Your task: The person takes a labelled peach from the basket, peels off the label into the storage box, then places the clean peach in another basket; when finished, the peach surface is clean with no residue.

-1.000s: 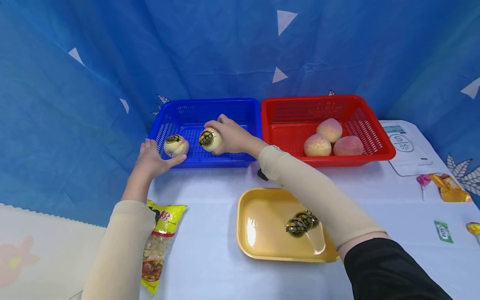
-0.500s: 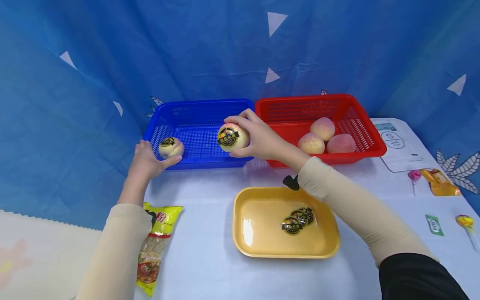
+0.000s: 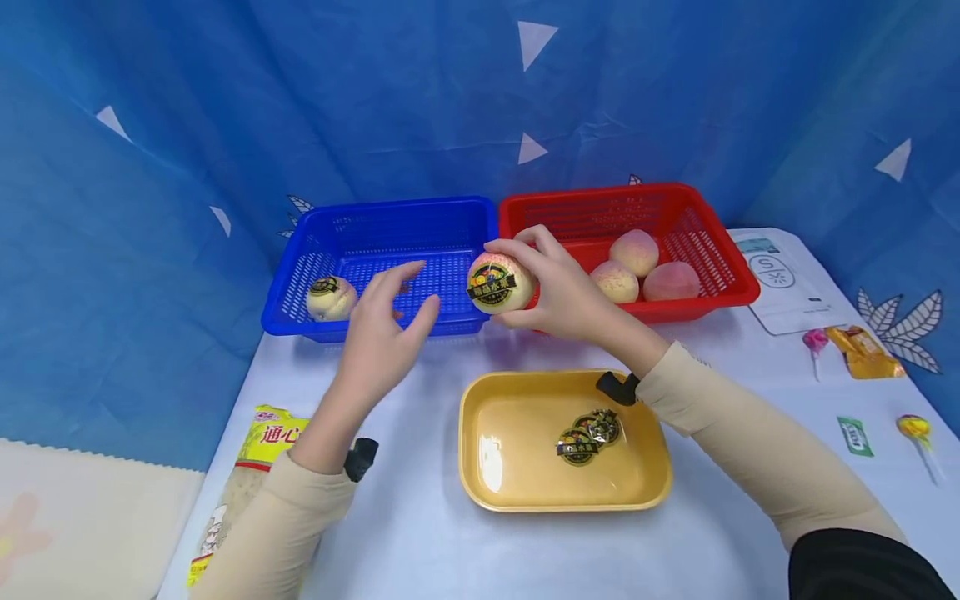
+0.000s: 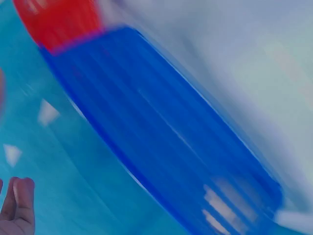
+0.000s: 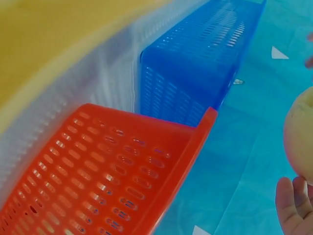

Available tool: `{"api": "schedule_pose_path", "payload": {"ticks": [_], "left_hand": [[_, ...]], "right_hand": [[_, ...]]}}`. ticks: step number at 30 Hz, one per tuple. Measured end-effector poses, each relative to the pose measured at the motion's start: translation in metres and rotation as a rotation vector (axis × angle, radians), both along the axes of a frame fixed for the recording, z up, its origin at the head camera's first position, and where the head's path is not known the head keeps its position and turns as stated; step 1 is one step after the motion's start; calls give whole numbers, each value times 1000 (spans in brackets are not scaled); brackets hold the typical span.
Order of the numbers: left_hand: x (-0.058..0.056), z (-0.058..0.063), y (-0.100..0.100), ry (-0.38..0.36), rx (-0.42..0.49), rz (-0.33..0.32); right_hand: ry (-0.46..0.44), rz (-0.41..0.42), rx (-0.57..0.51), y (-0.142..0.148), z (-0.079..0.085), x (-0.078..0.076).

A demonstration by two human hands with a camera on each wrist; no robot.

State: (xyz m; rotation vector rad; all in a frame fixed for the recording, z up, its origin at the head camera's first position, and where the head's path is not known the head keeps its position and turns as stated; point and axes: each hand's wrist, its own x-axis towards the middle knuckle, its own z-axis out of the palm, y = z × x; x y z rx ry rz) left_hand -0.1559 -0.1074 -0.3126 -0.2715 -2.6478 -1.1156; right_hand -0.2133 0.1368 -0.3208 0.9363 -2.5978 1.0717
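Note:
A pale peach (image 3: 501, 283) with a black-and-gold round sticker on it is held by my right hand (image 3: 566, 292), fingers and thumb around its right side, in front of where the two baskets meet. My left hand (image 3: 382, 329) hovers over the near rim of the blue basket (image 3: 420, 327), thumb and fingers spread, holding nothing. A second stickered peach (image 3: 330, 298) lies at the left end of that basket. In the right wrist view the held peach (image 5: 301, 134) shows at the right edge. The left wrist view is blurred; fingers (image 4: 22, 200) show at its lower left.
Several peaches (image 3: 671, 282) sit in the red basket (image 3: 693, 308). A gold tray (image 3: 510, 500) with round stickers (image 3: 581, 446) stands in front. A yellow food bag (image 3: 255, 450) lies under the left forearm. At right are a white pouch (image 3: 787, 283), lollipops (image 3: 913, 427) and wrapped sweets (image 3: 855, 435).
My right hand has brought the stickered peach rightward out from over the blue basket. My left hand has left the other peach's side and moved right, towards the held one.

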Motion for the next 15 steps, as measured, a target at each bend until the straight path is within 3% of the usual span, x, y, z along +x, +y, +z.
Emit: {"api": "schedule_pose_path", "payload": {"ticks": [5,11,15], "left_hand": [[11,-1,36,58,94,-107],[14,-7,54,52,186,-123],[14,-10,58,-17,289,-128]], "right_hand": [[72,-26,12,3,-5,9],[125,-68,45,6,-11,15],[146,-79,55,9,-14,18]]}}
